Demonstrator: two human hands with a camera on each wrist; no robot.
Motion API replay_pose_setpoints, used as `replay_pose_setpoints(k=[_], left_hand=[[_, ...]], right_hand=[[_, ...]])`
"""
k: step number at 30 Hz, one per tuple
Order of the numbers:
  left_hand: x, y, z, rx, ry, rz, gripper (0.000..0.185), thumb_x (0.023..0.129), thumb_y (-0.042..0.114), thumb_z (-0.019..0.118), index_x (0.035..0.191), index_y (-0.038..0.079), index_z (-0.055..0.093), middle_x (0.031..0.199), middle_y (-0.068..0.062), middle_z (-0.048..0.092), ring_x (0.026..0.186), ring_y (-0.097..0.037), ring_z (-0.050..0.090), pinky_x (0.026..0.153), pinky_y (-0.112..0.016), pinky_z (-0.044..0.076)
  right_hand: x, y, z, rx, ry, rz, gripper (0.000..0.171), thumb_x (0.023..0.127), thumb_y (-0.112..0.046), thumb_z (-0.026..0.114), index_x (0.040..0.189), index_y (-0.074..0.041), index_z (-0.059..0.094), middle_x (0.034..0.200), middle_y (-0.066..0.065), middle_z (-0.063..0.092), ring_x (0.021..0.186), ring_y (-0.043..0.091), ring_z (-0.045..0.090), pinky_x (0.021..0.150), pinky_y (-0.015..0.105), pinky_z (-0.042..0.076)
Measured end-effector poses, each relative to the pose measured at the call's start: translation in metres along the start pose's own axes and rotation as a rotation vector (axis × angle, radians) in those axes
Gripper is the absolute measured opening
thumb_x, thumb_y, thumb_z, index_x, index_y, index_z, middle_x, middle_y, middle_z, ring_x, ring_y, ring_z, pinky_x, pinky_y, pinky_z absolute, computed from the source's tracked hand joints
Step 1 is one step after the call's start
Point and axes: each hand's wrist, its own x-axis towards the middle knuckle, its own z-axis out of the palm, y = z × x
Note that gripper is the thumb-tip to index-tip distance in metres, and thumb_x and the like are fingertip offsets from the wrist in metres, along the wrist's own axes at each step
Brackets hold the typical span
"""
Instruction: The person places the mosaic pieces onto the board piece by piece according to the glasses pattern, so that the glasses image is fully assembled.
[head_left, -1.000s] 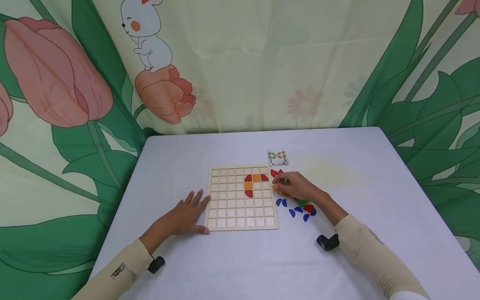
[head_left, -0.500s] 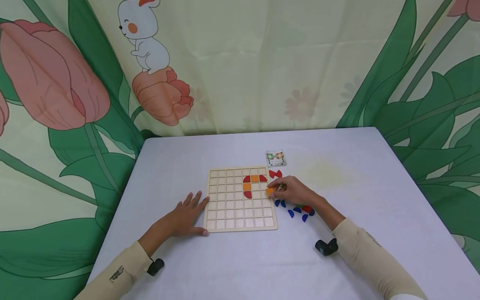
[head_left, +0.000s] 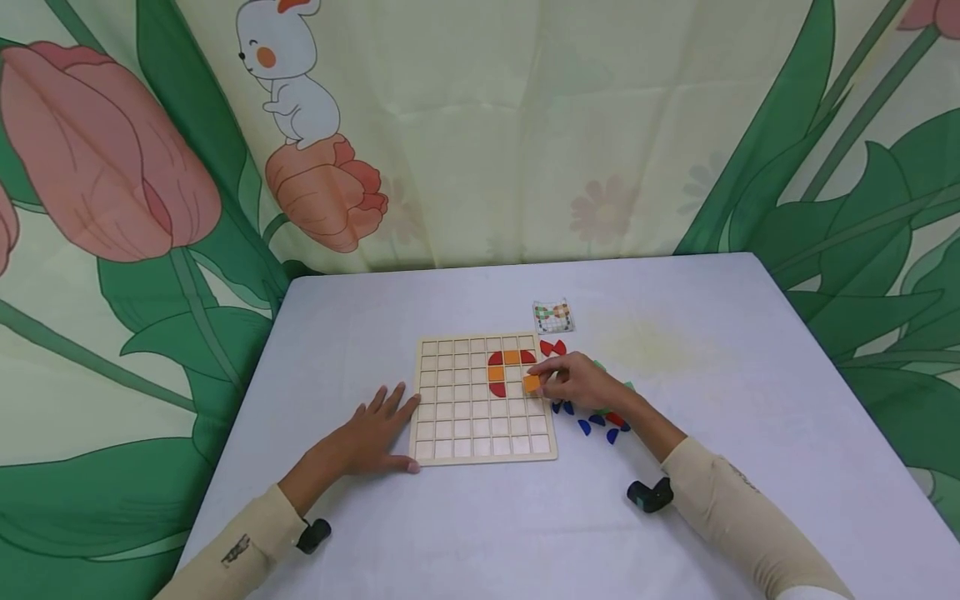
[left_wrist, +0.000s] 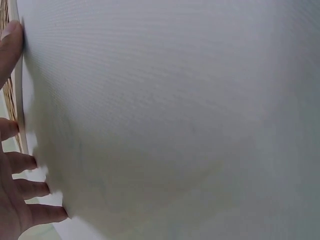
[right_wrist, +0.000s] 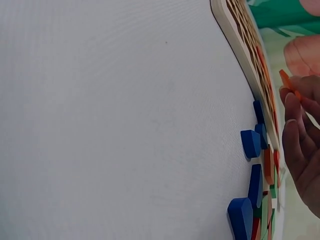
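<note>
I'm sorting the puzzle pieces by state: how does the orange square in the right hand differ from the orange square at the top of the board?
The held orange square is pinched by the right hand above the grid board's right side; the top orange square sits flat in a cell. The top one has red pieces on both sides; the held one does not. Both look alike in colour and shape.

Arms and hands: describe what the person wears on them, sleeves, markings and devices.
Both hands, left hand and right hand, are bare. Each arm has a long cream sleeve; the left sleeve bears a small dark marking. A small black camera sits at each wrist, left and right.
</note>
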Motion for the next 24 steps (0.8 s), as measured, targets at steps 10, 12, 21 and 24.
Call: replay_pose_setpoints(k=[10, 12, 21, 24], left_hand=[[-0.0013, 0.0018, -0.0008, -0.016, 0.018, 0.005, 0.108, 0.081, 0.070, 0.068, 0.161, 0.012, 0.023, 0.167, -0.022, 0.013, 0.152, -0.050, 0.011, 0.112, -0.071, 0.026], [-0.0015, 0.0026, -0.0016, -0.020, 0.022, 0.005, 0.108, 0.081, 0.069, 0.069, 0.161, 0.012, 0.023, 0.167, -0.022, 0.013, 0.152, -0.050, 0.011, 0.112, -0.071, 0.026], [-0.0009, 0.0034, -0.0022, -0.008, 0.020, -0.004, 0.108, 0.081, 0.069, 0.069, 0.161, 0.013, 0.022, 0.167, -0.021, 0.013, 0.152, -0.049, 0.011, 0.112, -0.071, 0.026], [-0.0008, 0.0025, -0.0007, -0.010, 0.016, -0.008, 0.109, 0.080, 0.069, 0.069, 0.161, 0.014, 0.022, 0.168, -0.020, 0.013, 0.153, -0.049, 0.010, 0.113, -0.070, 0.026]], right_hand=[[0.0016, -0.0048, 0.0030, 0.019, -0.008, -0.006, 0.034, 0.093, -0.008, 0.069, 0.126, -0.002, 0.068, 0.095, 0.004, 0.069, 0.062, 0.019, 0.058, 0.057, 0.021, 0.048], [0.0022, -0.0049, 0.0033, 0.011, -0.010, 0.001, 0.034, 0.093, -0.008, 0.069, 0.126, -0.002, 0.068, 0.095, 0.005, 0.068, 0.063, 0.019, 0.059, 0.059, 0.022, 0.049], [0.0022, -0.0066, 0.0052, 0.036, -0.003, 0.032, 0.033, 0.093, -0.008, 0.070, 0.125, -0.004, 0.068, 0.095, 0.006, 0.064, 0.065, 0.019, 0.061, 0.063, 0.023, 0.053], [0.0026, -0.0048, 0.0074, 0.042, 0.002, 0.020, 0.032, 0.092, -0.008, 0.069, 0.124, -0.003, 0.069, 0.095, 0.006, 0.064, 0.065, 0.018, 0.061, 0.064, 0.023, 0.054]])
